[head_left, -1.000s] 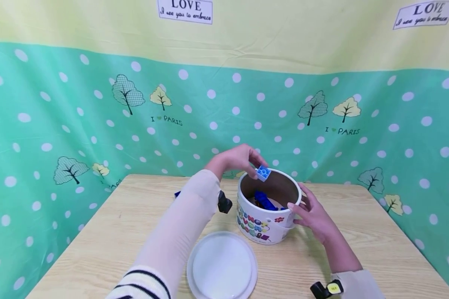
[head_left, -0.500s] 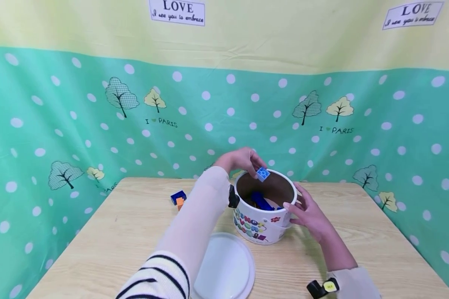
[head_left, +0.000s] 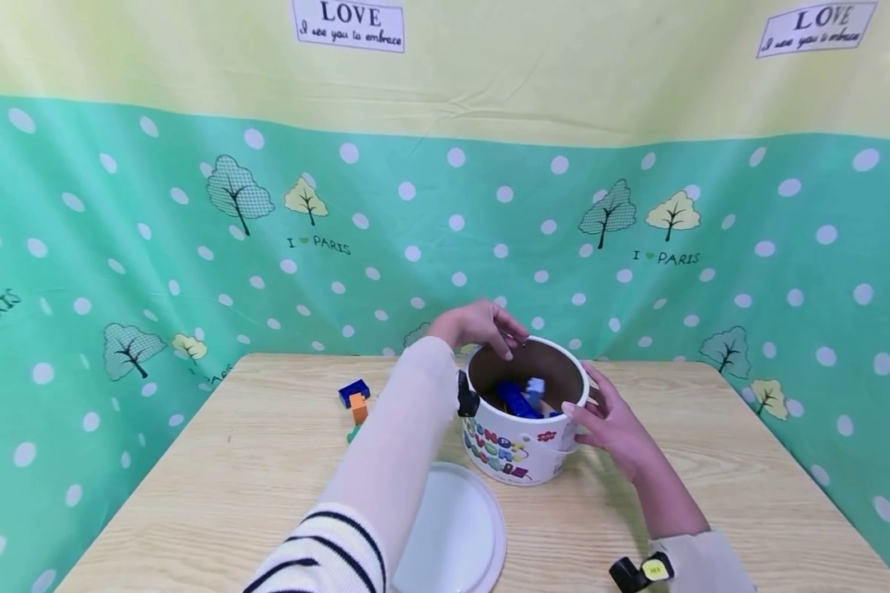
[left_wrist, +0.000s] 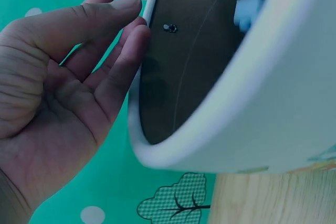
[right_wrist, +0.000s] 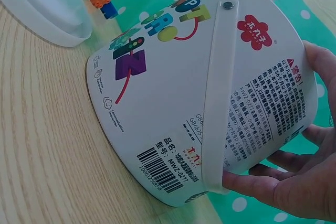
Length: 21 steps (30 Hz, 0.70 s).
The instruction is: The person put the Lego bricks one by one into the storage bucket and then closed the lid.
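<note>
A white round toy bucket [head_left: 515, 453] with printed colourful letters stands upright on the table. My left hand [head_left: 482, 325] is over its far left rim, fingers loosely bent and holding nothing. In the left wrist view its fingertips lie right at the rim. Inside the bucket shows a light blue toy brick [head_left: 536, 387], beside dark blue bricks [head_left: 517, 401]. My right hand [head_left: 614, 424] grips the bucket's right side, thumb at the rim. In the right wrist view, a finger touches the lower end of the white strap handle [right_wrist: 219, 93].
A round white lid [head_left: 452, 527] lies on the table in front of the bucket, partly behind my left sleeve. Left of that arm sit a dark blue brick [head_left: 353, 393], an orange brick [head_left: 359, 408] and a green brick [head_left: 352, 434]. A green patterned curtain hangs behind the table.
My left hand has let go of the light blue brick, which is now down inside the bucket. The head view has shifted slightly, uncovering the bricks on the left. The right hand keeps its hold.
</note>
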Available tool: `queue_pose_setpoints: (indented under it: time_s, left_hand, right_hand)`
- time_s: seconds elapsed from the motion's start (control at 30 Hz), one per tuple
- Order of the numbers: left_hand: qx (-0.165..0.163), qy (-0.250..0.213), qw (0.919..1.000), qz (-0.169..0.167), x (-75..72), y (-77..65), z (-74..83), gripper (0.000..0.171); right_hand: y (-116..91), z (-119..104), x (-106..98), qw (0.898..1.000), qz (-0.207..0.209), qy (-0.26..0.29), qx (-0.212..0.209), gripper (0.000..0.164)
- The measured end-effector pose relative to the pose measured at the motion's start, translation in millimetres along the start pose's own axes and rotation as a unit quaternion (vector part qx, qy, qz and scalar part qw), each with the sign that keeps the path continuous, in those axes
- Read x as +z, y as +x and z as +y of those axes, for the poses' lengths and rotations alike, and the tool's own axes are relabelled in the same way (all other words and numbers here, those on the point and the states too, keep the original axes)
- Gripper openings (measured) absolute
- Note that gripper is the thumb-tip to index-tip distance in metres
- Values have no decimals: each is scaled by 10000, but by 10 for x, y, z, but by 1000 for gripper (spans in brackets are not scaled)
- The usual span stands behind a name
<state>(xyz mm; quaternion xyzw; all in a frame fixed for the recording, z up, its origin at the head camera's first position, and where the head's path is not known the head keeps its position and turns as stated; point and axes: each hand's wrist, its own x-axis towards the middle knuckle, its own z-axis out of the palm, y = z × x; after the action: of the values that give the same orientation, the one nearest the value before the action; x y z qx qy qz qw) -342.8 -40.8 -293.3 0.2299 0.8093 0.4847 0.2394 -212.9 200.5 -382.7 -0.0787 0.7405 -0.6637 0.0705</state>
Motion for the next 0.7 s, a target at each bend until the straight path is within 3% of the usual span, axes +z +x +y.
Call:
queue_pose_setpoints:
  time_s: [0.13,0.27,0.47,0.7]
  left_hand:
    - [171,-48,9998,79,-21,-66,-2,47]
    - [618,245,9975,253,5,-186,-5,43]
    - [1289,636,9874,663,125,-376,-2,36]
    - [1617,626,9771,1232,220,-679,-68,32]
  right_hand:
    - [-8,-14,4,10000,4,17,22,85]
    - [-6,-18,9,10000,8,-16,34,84]
    - [-8,-7,5,9999,101,-61,84,86]
    - [-6,-10,22,9998,145,-88,91,86]
